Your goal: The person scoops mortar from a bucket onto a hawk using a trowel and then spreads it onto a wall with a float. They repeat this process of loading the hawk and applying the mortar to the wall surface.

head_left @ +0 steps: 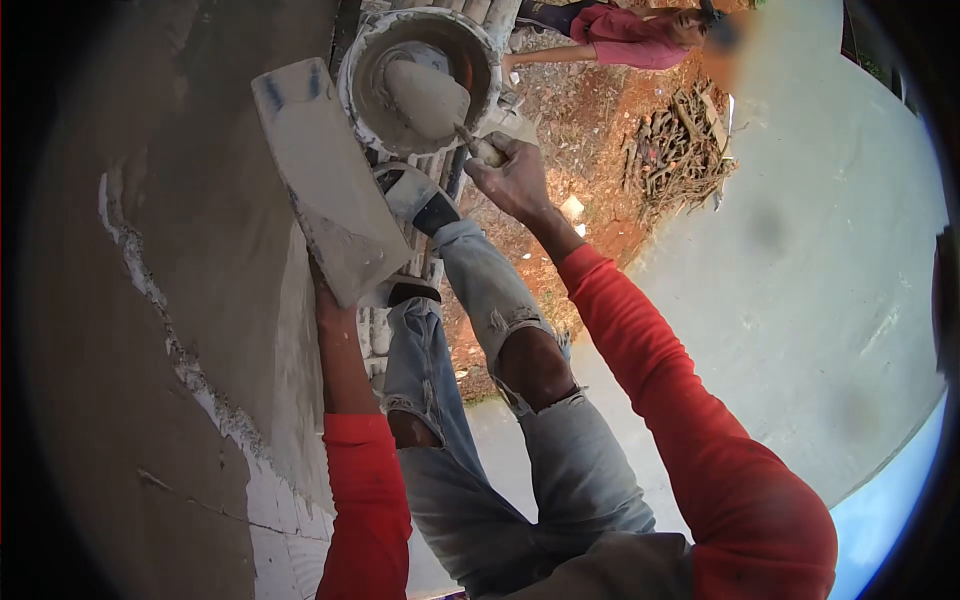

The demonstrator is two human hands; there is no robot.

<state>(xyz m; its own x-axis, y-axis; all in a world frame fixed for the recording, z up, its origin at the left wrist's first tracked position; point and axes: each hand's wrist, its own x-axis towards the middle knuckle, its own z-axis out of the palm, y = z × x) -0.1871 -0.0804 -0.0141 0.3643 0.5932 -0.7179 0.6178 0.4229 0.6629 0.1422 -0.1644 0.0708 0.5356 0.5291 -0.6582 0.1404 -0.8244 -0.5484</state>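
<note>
My right hand [515,182] is closed around the handle of a trowel [428,100]. The trowel's broad blade, coated in grey mortar, lies inside the round bucket [492,92]. Wet mortar [388,132] lines the bucket. On the left, a long rectangular plastering float [330,180] smeared with mortar is held up beside the bucket. My left hand [324,290] is behind its lower end; the fingers are hidden by the board, only the wrist side shows.
A partly plastered wall [170,330] with a rough mortar edge [185,365] rises close on the left. Underfoot are scaffold poles [380,335]. Below lie reddish ground [585,230] and a pile of sticks [680,145]. Another person in a pink shirt [635,35] is at the top.
</note>
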